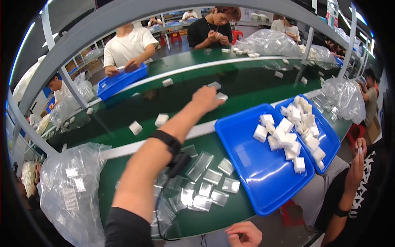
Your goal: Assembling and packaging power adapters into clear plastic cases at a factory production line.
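My left hand reaches out over the dark green belt, its fingers closed on a small white plastic block. Just beyond the fingertips lies a second white block. My right hand is low at the lower edge, over my lap, with fingers curled in toward the thumb and nothing visible in them. Between my arms, clear plastic sleeves lie scattered on the green worktop. A blue tray on the right holds a heap of white blocks.
A second blue tray with white blocks adjoins the first, beside a co-worker's hands. A large clear bag stands at the left. Loose blocks dot the belt. Grey frame bars cross overhead. Across the belt, people work near a blue tray.
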